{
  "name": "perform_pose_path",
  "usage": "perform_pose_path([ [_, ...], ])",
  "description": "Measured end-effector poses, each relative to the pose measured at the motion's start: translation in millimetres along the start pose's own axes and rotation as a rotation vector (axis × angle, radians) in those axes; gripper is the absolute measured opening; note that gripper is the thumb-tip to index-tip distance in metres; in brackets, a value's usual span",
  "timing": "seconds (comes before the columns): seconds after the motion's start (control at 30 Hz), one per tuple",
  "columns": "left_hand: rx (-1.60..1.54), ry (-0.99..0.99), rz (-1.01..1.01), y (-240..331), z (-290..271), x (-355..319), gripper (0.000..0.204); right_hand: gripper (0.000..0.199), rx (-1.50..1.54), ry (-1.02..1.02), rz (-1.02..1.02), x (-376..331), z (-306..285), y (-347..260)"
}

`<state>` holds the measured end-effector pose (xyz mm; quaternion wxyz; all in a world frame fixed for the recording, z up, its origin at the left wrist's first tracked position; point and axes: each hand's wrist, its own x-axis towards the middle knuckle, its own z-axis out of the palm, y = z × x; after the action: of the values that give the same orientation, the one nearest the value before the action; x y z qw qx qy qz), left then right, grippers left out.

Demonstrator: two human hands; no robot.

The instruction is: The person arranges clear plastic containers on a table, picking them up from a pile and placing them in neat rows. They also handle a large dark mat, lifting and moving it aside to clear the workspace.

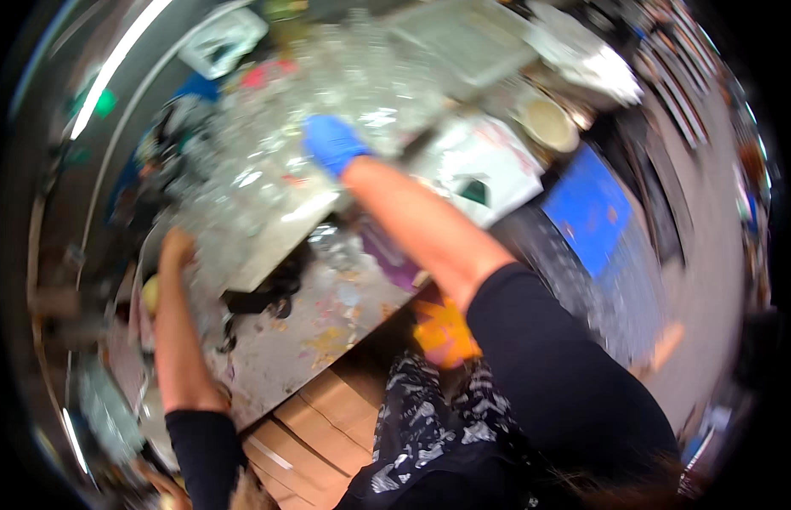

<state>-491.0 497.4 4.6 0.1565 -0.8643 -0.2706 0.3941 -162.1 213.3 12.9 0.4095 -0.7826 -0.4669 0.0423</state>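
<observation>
My right hand point(331, 146), in a blue glove, reaches out over a wide pile of clear, shiny pieces point(361, 81). The blur hides whether these are glass or plastic. The glove's fingers are smeared, and nothing can be made out in them. On the left, my bare left hand point(178, 246) is at the edge of the pile, by the rim of a pale round container point(146, 255). Its fingers point away and are too blurred to read. A pale board point(272, 255) lies on the worktable between my arms.
The stained worktable point(314, 348) has a black object point(259, 299) on it. At the right are a white bag point(484, 161), a cream tub point(548, 123) and a blue panel point(586, 208). A clear tray point(463, 38) stands at the back. Cardboard point(327, 416) lies below the table edge.
</observation>
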Motion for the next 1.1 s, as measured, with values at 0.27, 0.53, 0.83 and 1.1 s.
perform_pose_path([
  [0.27, -0.996, 0.482, -0.007, 23, -78, -165, 0.015, 0.021, -0.068, 0.198, -0.090, -160, -142, -37],
  [0.53, -0.756, 0.741, 0.095, 182, -172, -327, 0.021, 0.019, 0.067, 0.364, 0.252, -474, -312, -18],
  [0.83, -0.852, 0.317, 0.607, 611, -184, -421, 0.023, 0.026, -0.117, 0.740, 0.827, -872, -420, 59],
  [1.1, -0.631, 0.332, 1.153, 959, -177, -532, 0.030, 0.023, -0.207, 1.072, 1.306, -1111, -509, 123],
])
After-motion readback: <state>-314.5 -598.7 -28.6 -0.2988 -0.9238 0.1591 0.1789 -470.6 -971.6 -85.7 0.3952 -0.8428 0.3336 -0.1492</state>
